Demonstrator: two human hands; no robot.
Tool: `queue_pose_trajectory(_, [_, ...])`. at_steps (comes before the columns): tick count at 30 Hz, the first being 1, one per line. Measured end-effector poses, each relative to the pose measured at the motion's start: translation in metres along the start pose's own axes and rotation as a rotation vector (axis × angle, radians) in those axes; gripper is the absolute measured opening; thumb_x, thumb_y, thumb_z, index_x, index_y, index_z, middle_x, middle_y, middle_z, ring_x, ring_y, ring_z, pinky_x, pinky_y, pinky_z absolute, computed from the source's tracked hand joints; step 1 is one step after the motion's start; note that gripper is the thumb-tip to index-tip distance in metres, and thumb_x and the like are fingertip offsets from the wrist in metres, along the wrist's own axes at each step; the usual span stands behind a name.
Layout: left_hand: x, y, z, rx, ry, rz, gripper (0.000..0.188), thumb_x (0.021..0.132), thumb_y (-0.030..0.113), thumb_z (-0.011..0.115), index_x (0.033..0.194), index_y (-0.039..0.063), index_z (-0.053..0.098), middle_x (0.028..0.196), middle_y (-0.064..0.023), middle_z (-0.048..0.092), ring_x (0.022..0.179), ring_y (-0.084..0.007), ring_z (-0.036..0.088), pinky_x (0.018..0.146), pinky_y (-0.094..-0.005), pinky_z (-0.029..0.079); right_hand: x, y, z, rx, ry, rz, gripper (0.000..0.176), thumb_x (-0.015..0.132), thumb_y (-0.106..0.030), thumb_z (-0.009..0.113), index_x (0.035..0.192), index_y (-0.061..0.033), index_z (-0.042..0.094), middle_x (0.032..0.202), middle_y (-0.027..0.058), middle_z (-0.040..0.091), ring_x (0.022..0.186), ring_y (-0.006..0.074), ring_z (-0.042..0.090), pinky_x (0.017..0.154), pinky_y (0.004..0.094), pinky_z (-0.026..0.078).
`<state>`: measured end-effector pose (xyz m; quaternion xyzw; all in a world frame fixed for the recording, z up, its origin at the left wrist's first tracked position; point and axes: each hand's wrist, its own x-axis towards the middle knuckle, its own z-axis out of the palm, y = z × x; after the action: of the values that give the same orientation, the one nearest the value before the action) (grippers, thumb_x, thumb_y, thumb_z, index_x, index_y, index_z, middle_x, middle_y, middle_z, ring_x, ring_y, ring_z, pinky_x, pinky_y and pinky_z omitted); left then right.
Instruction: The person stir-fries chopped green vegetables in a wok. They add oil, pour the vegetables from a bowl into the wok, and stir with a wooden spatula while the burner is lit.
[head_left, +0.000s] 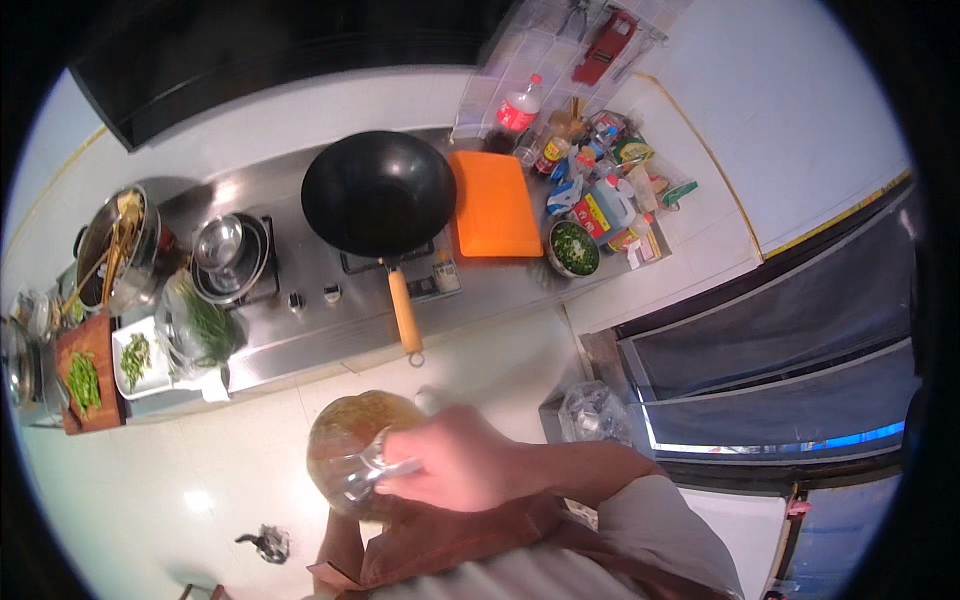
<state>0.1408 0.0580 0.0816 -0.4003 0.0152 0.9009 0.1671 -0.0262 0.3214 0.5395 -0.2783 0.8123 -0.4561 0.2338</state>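
Observation:
A round bowl (324, 442) with blurred yellowish-brown contents is held up in front of my body, apart from the counter. My left forearm reaches up to its underside; the bowl hides most of my left hand (344, 523). My right hand (469, 461) is closed around the handle of a shiny metal spoon or ladle (367, 476), whose head is over the bowl. Motion blurs the right hand and the utensil. Beyond them a black wok (379, 191) sits on the stove, its wooden handle (403, 311) pointing towards me.
An orange board or tray (495, 206) lies right of the wok, near a bowl of chopped greens (574, 247) and several bottles (519, 109). To the left are nested metal bowls (229, 259), bagged greens (206, 322), a white tray (161, 375) and a wooden cutting board (112, 409).

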Motion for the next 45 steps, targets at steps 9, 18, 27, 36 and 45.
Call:
queue_pose_trajectory(9, [-0.034, 0.009, -0.093, 0.652, 0.749, 0.189, 0.079, 0.096, 0.071, 0.042, 0.142, 0.007, 0.046, 0.123, -0.0183, 0.064, 0.105, -0.0321, 0.063, 0.090, -0.0443, 0.051, -0.054, 0.211, 0.054, -0.196, 0.045, 0.569, 0.034, 0.090, -0.041, 0.065, 0.101, -0.0090, 0.066, 0.095, 0.0146, 0.071, 0.092, 0.0372, 0.068, 0.080, 0.0481, 0.053])
queue_pose_trajectory(18, [-0.149, -0.137, -0.090, 0.839, 1.139, 0.009, 0.075, 0.096, 0.065, 0.048, 0.134, 0.001, 0.051, 0.111, -0.0256, 0.066, 0.092, -0.0360, 0.066, 0.081, -0.0438, 0.054, -0.098, 0.507, 0.037, -0.081, 0.175, 0.836, 0.044, 0.086, -0.032, 0.064, 0.116, 0.0003, 0.066, 0.115, 0.0247, 0.068, 0.112, 0.0403, 0.064, 0.095, 0.0475, 0.052])
queue_pose_trajectory(27, [-0.146, -0.184, -0.010, 1.860, 0.487, 0.128, 0.040, 0.106, 0.035, 0.050, 0.125, 0.002, 0.063, 0.114, -0.0092, 0.069, 0.100, -0.0188, 0.065, 0.091, -0.0311, 0.052, -0.159, 0.756, -0.003, -0.018, -0.051, 1.059, 0.058, 0.085, -0.021, 0.061, 0.137, 0.0042, 0.054, 0.137, 0.0265, 0.058, 0.130, 0.0347, 0.055, 0.106, 0.0421, 0.047])
queue_pose_trajectory(36, [-0.135, -0.203, 0.093, 1.362, 1.014, -0.088, 0.039, 0.106, 0.035, 0.051, 0.126, 0.004, 0.063, 0.115, -0.0084, 0.069, 0.101, -0.0189, 0.065, 0.092, -0.0323, 0.052, -0.194, 0.841, -0.041, -0.019, -0.135, 1.209, 0.061, 0.085, -0.020, 0.059, 0.142, -0.0013, 0.046, 0.138, 0.0241, 0.058, 0.127, 0.0377, 0.058, 0.105, 0.0493, 0.046])
queue_pose_trajectory(45, [-0.112, -0.230, 0.161, 1.273, 1.160, -0.085, 0.043, 0.104, 0.039, 0.053, 0.128, 0.004, 0.061, 0.117, -0.0101, 0.069, 0.102, -0.0218, 0.065, 0.091, -0.0359, 0.052, -0.216, 0.911, -0.022, -0.171, -0.556, 1.051, 0.054, 0.090, -0.024, 0.053, 0.140, -0.0040, 0.054, 0.138, 0.0205, 0.059, 0.128, 0.0372, 0.057, 0.106, 0.0504, 0.045])
